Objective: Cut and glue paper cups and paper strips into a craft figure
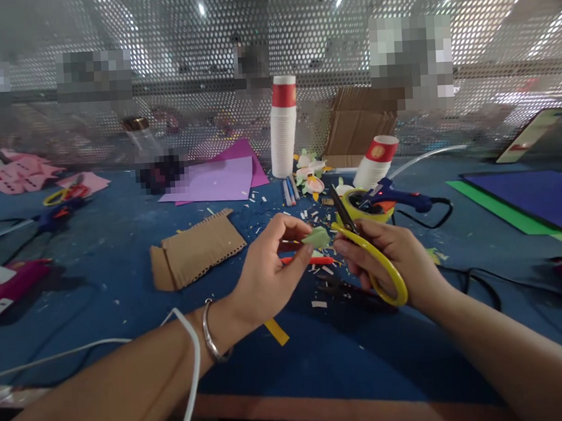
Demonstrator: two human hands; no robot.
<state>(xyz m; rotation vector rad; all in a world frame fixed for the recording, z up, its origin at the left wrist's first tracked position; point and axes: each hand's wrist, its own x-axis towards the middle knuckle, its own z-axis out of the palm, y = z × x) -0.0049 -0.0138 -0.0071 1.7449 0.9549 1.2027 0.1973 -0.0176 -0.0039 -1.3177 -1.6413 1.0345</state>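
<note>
"Scissors with yellow loop handles and dark blades sit in the grip of a right hand, fingers wrapped about the handles, blades pointing away over a blue tabletop."

"And the left hand?"

"A silver bangle circles its wrist. Thumb and fingertips pinch a small, pale-green, leaf-like scrap. The two hands are apart; the scrap is held up between them, just beside the yellow handles."

"What lies beneath?"

"An orange-red, pen-like stick, partly behind the left hand, amid strewn pale bits. A dark tool below the right hand is too dim to identify."

"The surroundings?"

"At left, a flat piece of brown corrugated cardboard. Beyond the hands, a tall upright stack of white paper cups topped in red and a shorter, tilted stack of red-and-white cups. Near the right hand, a blue glue gun rests by a yellow ring-shaped roll."
</note>
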